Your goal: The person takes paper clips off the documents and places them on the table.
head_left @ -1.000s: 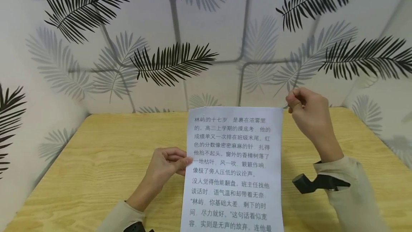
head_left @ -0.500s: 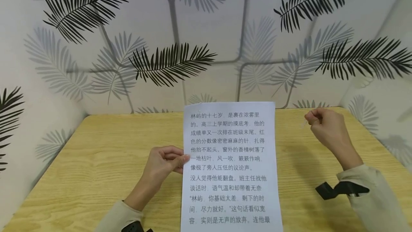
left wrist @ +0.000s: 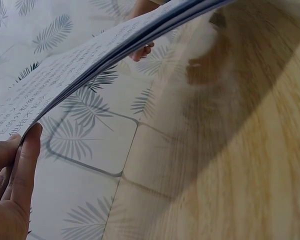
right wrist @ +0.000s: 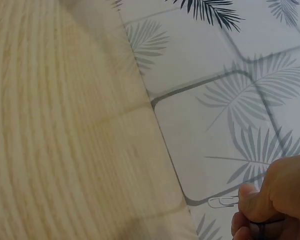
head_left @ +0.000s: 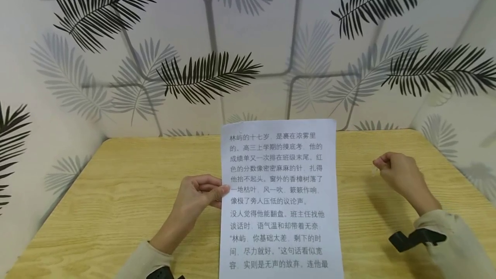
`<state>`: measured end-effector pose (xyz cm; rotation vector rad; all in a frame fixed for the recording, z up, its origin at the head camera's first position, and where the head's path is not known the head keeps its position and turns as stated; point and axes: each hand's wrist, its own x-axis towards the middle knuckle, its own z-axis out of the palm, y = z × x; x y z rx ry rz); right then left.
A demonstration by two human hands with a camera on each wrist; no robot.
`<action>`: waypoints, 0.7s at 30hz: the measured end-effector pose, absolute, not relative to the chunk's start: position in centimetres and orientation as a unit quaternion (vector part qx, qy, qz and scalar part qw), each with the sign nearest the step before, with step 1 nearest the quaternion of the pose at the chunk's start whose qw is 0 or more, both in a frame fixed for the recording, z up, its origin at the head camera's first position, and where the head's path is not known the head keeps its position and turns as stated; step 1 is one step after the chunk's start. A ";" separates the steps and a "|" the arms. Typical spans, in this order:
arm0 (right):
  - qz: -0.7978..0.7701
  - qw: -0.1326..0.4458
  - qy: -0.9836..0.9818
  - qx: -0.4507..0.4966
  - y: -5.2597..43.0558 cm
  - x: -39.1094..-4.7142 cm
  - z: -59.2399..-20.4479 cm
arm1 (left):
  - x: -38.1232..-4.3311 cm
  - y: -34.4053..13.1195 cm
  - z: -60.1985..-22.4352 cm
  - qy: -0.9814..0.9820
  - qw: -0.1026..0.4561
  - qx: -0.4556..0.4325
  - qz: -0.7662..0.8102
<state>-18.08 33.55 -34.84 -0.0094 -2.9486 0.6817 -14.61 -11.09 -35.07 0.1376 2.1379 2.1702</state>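
A stack of white printed sheets (head_left: 279, 210) stands raised in the middle of the head view, its text facing me. My left hand (head_left: 193, 203) pinches the stack's left edge between thumb and fingers. Seen edge-on in the left wrist view, the sheets (left wrist: 97, 62) curve and several layers show. Off to the right of the paper, my right hand (head_left: 404, 182) pinches a small white paper clip (right wrist: 222, 202); the clip's rounded end sticks out past the fingertips, and the rest is hidden in them.
A wood-grain table (head_left: 128, 171) lies below both hands, with a leaf-patterned wall (head_left: 255, 94) behind its back edge. Black wrist bands (head_left: 416, 240) sit over the sleeves.
My right hand has moved from beside the paper's top right corner to the right and down, carrying the paper clip. The sheets have shifted slightly up; the left hand keeps its grip.
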 end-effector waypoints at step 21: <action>0.182 -0.007 -0.983 0.025 34.3 -18.6 -38.2 | -14.7 -11.1 -35.3 0.704 0.055 0.049 0.707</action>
